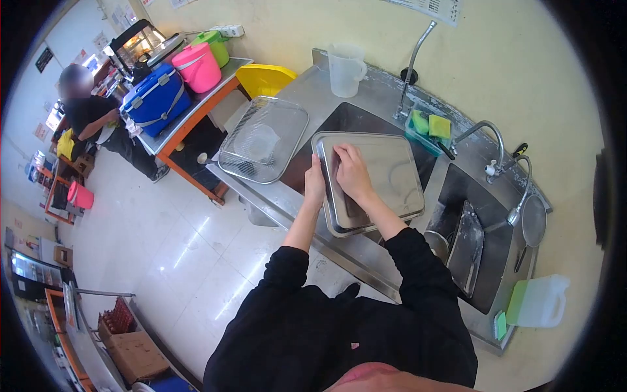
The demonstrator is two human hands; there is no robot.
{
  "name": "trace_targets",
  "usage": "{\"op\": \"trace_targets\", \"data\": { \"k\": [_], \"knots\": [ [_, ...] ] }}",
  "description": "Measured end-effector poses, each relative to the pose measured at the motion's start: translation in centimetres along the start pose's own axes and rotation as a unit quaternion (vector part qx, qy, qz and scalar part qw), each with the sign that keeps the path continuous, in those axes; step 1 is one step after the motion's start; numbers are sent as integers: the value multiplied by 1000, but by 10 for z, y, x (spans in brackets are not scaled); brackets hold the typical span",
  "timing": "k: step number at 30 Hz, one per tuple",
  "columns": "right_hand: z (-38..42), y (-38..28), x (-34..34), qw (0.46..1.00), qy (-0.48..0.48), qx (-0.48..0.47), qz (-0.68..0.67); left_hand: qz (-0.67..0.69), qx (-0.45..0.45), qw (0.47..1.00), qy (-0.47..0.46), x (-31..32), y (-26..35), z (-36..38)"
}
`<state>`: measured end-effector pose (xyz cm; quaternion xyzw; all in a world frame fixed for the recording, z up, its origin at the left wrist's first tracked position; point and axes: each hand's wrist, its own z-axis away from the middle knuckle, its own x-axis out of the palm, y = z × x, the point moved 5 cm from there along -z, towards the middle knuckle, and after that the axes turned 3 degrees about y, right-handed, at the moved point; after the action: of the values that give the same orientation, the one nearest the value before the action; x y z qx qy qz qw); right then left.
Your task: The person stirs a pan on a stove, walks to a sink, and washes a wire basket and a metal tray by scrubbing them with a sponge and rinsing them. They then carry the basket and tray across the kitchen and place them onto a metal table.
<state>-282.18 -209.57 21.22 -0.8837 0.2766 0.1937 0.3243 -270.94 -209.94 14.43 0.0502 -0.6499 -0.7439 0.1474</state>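
A rectangular stainless-steel tray (pixel 392 176) is held tilted over the double sink, its broad flat face toward me. My left hand (pixel 315 183) is closed round its left edge, thumb up along the rim. Against the tray's face rests my right hand (pixel 353 173), fingers curled inward; whatever lies under them, if anything, is hidden. A dark strip on the metal runs below that hand, either a recess or a reflection. Left of the tray, a wire-mesh basket (pixel 287 124) sits on the steel drainboard with a pale round item (pixel 256 142) in it.
Behind the tray stand a plastic jug (pixel 345 72), a faucet (pixel 418 59) and a teal sponge basket (pixel 424 130). The right basin holds a dirty metal pan (pixel 467 248). A strainer (pixel 533 219) and jerrycan (pixel 542 300) are at right. A person (pixel 98 117) stands far left near a blue cooler (pixel 157 101).
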Motion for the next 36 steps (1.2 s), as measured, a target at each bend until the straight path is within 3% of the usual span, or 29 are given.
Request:
{"op": "trace_targets", "data": {
  "k": [5,10,12,14,16,18,20,23,25,29,31,34,36],
  "knots": [
    [14,-9,-5,996,-66,-54,-30,43,-3,999,-4,-6,-3,-21],
    [84,9,-54,987,-75,-143,-6,75,48,996,31,-17,12,-54],
    [133,100,-57,956,-224,-5,189,83,54,995,27,-23,35,-58],
    [113,115,-88,967,-148,70,196,102,69,992,21,-23,47,-64],
    [53,80,-103,992,2,71,108,116,67,991,20,-22,53,-64],
    [4,40,-86,999,38,6,32,106,73,992,12,-11,53,-60],
    [-35,8,-47,997,-33,-36,-57,47,57,997,4,1,58,-48],
    [-68,-13,-3,988,-70,-137,5,27,108,994,-10,16,55,-53],
    [-68,-14,14,981,-98,-155,68,98,135,986,9,21,57,-47],
    [-22,-15,12,975,-135,-164,58,108,93,990,-17,14,35,-59],
    [-1,-16,3,976,-135,-163,49,96,87,992,3,16,30,-56],
    [36,-24,-16,956,-152,-235,86,42,88,995,19,22,20,-54],
    [65,-26,-35,960,-176,-215,29,8,64,998,6,24,10,-63]
  ]
}}
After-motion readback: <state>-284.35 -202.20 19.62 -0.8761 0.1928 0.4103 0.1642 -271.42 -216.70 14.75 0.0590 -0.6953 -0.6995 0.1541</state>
